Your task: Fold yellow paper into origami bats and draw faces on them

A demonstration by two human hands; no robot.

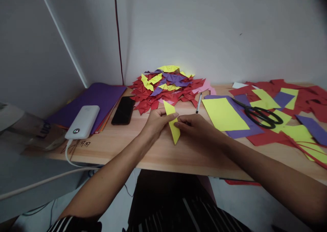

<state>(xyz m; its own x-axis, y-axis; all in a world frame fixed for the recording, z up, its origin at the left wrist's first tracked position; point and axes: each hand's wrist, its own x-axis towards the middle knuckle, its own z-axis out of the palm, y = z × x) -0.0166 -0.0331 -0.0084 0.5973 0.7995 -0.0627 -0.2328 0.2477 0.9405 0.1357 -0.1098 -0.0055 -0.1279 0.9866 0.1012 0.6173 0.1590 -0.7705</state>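
A folded yellow paper strip (pixel 173 126) with slanted, pointed ends stands nearly upright between my hands, above the front middle of the wooden table. My left hand (pixel 158 120) is closed on its left side, the thumb lying across its face. From the right, my right hand (pixel 192 125) pinches the strip's right edge between thumb and fingers. Behind my hands lies a heap of folded red, purple and yellow paper shapes (pixel 173 78), some with small drawn faces. A pen (pixel 199 103) rests just beyond my right hand.
At right are flat yellow sheets (pixel 224 114), black-handled scissors (pixel 263 116) and red, purple and yellow scraps. A black phone (pixel 123 110), a white power bank (pixel 83 122) with a cable, purple sheets (pixel 94 97) and a clear container (pixel 35 131) lie at left.
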